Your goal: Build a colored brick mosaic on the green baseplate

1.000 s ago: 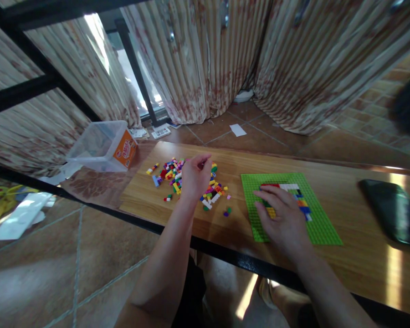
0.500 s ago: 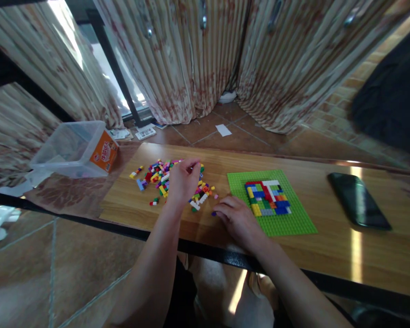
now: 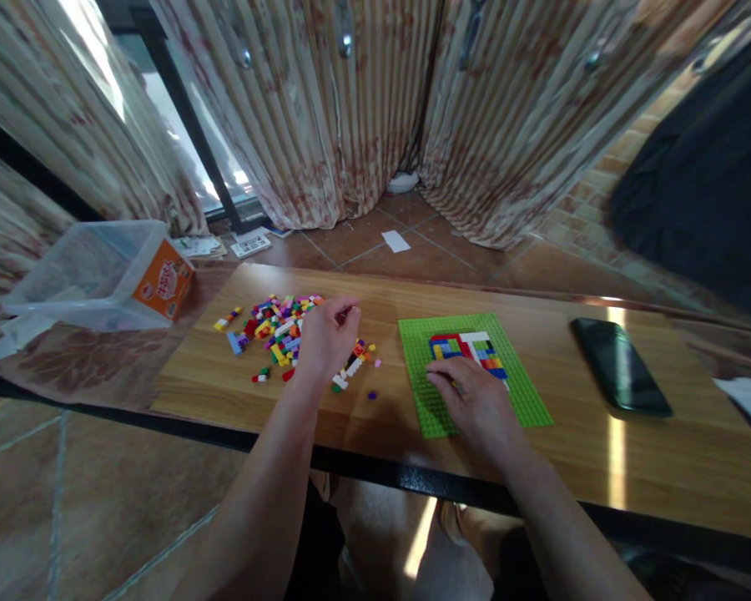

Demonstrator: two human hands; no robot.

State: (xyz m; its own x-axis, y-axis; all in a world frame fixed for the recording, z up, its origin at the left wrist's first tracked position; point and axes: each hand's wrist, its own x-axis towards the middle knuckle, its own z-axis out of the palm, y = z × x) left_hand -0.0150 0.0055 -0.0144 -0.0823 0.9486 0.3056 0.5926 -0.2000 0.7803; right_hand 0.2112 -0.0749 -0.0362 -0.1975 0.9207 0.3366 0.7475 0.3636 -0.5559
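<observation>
And straight back over the green baseplate (image 3: pixel 531 405) with the right hand (image 3: pixel 472 388), fresh from a dip to the table (image 3: pixel 388 434) beside the loose brick pile (image 3: pixel 281 321) half a second ago! Leaving only a small purple piece (image 3: pixel 372 395) down there, no longer with a green piece snug against it. Probably carried off in those right fingertips, though impossible to confirm with the grip hidden under the knuckles. Adding up, by the look of it, to one more brick brought across to the brick panel (image 3: pixel 466 345), but not visibly seated yet. Look for that panel on the baseplate, partly covered by the right hand, showing red, white, blue and orange past the knuckles.

On to the pose: coming in from the lower right with the forearm, back of the hand up, fingers bent and aimed leftward above the near left part of the panel. Touching or just hovering? Can't tell. Over to the left hand (image 3: pixel 326 338): barely shifting through all this, parked at the right side of the pile, curled loosely with fingertips drawn in toward the thumb. Holding a brick in there or nothing at all? Can't tell from this angle. Well clear of the action, off to the right on the table: a dark phone (image 3: pixel 619 367)
</observation>
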